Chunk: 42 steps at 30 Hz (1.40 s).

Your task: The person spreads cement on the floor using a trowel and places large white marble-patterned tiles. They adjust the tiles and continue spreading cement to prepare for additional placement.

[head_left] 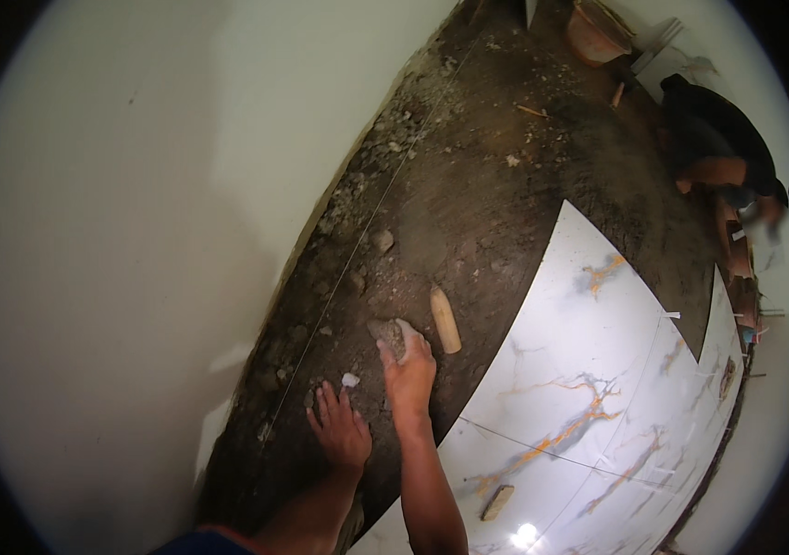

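Note:
My right hand (410,377) grips a rough grey-brown stone (386,335) low over the dark, loose soil (478,231). Just left of it, my left hand (343,433) lies palm down on the soil with its fingers spread, holding nothing. A small white lump (350,380) sits by the left fingertips. Right of the stone lies a pale wooden piece (445,321), rounded and narrower at its far end. A thin string (357,254) runs lengthwise over the soil beside the wall.
White marble-look floor tiles (542,370) with orange and grey veins cover the right; a small block (497,502) rests on them. A white wall (135,231) borders the left. At the far right another person (723,139) bends down. A reddish bucket (596,35) stands at the back.

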Available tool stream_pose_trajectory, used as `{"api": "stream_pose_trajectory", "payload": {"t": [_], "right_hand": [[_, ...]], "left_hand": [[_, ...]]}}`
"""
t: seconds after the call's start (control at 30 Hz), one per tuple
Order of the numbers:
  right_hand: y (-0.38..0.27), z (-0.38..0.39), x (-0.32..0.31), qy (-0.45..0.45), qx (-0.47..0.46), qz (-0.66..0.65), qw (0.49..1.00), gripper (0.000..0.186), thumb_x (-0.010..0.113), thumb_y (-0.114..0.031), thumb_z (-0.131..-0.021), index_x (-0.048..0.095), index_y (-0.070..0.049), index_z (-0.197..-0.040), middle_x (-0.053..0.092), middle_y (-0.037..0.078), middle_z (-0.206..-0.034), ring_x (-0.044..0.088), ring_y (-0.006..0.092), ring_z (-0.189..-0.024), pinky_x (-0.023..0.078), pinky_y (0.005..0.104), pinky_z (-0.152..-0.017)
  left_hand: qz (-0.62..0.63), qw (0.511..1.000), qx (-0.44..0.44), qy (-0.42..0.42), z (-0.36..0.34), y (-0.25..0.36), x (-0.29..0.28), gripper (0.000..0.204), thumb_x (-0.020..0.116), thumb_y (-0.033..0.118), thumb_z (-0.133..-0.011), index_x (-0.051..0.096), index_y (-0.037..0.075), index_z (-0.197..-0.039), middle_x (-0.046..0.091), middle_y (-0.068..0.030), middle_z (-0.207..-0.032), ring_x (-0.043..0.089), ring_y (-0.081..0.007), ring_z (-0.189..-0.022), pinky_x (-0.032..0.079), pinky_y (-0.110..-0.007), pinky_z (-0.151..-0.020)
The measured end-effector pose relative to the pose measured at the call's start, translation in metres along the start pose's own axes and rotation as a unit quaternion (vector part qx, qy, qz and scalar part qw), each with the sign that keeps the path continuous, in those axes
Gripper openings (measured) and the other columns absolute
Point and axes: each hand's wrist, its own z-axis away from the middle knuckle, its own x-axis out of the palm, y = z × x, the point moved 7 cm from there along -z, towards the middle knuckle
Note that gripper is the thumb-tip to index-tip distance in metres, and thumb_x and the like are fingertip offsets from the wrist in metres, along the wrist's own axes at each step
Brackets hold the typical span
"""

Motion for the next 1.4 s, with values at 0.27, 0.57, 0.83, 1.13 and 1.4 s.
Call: {"api": "stream_pose_trajectory", "payload": {"t": [0.27, 0.57, 0.83, 1.13, 1.4], "right_hand": [[0.034, -0.03, -0.02, 0.043, 0.201, -0.184, 0.961, 0.06, 0.079, -0.027, -0.086, 0.061, -0.006, -0.14, 0.072, 0.019, -0.124, 0.07, 0.0295, -0.114, 0.052, 0.0399, -0.101], [-0.034, -0.35, -0.136, 0.205, -0.145, 0.176, 0.952, 0.047, 0.075, -0.028, -0.09, 0.064, -0.005, -0.129, 0.073, 0.021, -0.113, 0.07, 0.04, -0.106, 0.055, 0.0479, -0.09], [0.068, -0.136, -0.057, -0.151, 0.172, 0.174, 0.958, 0.059, 0.079, -0.038, -0.088, 0.062, -0.003, -0.131, 0.071, 0.023, -0.116, 0.069, 0.04, -0.108, 0.054, 0.0511, -0.092], [0.087, -0.007, -0.018, 0.027, 0.115, 0.16, 0.98, 0.053, 0.077, -0.015, -0.084, 0.054, -0.001, -0.129, 0.06, 0.02, -0.119, 0.062, 0.0398, -0.108, 0.052, 0.0498, -0.092], [0.061, -0.052, 0.014, 0.028, 0.146, -0.025, 0.989, 0.058, 0.066, -0.017, -0.094, 0.042, 0.004, -0.142, 0.06, 0.028, -0.126, 0.064, 0.0426, -0.11, 0.052, 0.0507, -0.093]], "left_hand": [[-0.057, 0.997, 0.03, 0.046, -0.002, 0.005, -0.006, 0.054, 0.055, 0.019, -0.095, 0.05, 0.003, -0.147, 0.032, -0.0227, -0.164, 0.03, -0.0382, -0.153, 0.022, -0.064, -0.122], [-0.059, 0.998, 0.011, 0.001, -0.003, 0.003, -0.006, 0.052, 0.055, 0.021, -0.096, 0.052, 0.005, -0.146, 0.031, -0.021, -0.165, 0.031, -0.0378, -0.153, 0.023, -0.064, -0.121], [-0.045, 0.999, 0.023, 0.02, -0.001, 0.0, -0.003, 0.054, 0.058, 0.021, -0.096, 0.05, 0.007, -0.148, 0.032, -0.0208, -0.165, 0.032, -0.0374, -0.152, 0.024, -0.063, -0.121], [-0.051, 0.998, -0.003, -0.025, -0.003, 0.0, -0.003, 0.056, 0.059, 0.023, -0.096, 0.049, 0.009, -0.149, 0.029, -0.0178, -0.167, 0.028, -0.0337, -0.154, 0.022, -0.061, -0.122], [-0.049, 0.998, -0.007, -0.027, -0.005, -0.002, 0.0, 0.055, 0.056, 0.023, -0.096, 0.048, 0.008, -0.149, 0.027, -0.0189, -0.167, 0.026, -0.0349, -0.155, 0.02, -0.062, -0.123]]}}
